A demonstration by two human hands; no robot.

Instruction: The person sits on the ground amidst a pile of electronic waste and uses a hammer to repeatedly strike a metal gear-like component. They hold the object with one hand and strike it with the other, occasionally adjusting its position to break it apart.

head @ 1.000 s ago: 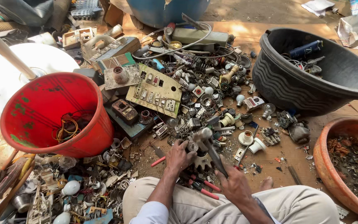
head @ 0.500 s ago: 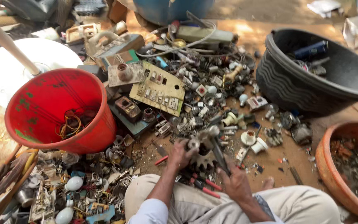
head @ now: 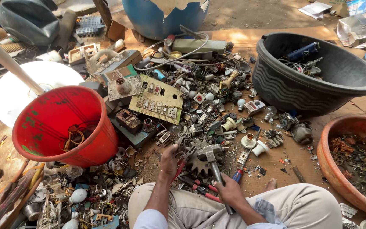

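Where hands (head: pixel 200 178) meet, hammer (head: pixel 214 163) between.

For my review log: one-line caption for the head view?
Right hand grips a metal hammer over a toothed steel gear; left hand steadies a small part there.

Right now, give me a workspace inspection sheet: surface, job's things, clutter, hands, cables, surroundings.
Surface: cardboard sheet on bare ground, mostly covered.
Job's things: hammer, head over a dark toothed gear; a small part pinched on the gear, too small to identify.
Clutter: switch plate, bulbs, lamp holders, sockets; red-handled pliers by the knees.
Hands: right hand grips the hammer handle; left hand holds the small part at the gear.
Cables: white cable looped over the pile; wire coil inside the red bucket.
Surroundings: black tub with wires, terracotta basin of scraps, blue barrel, white disc.
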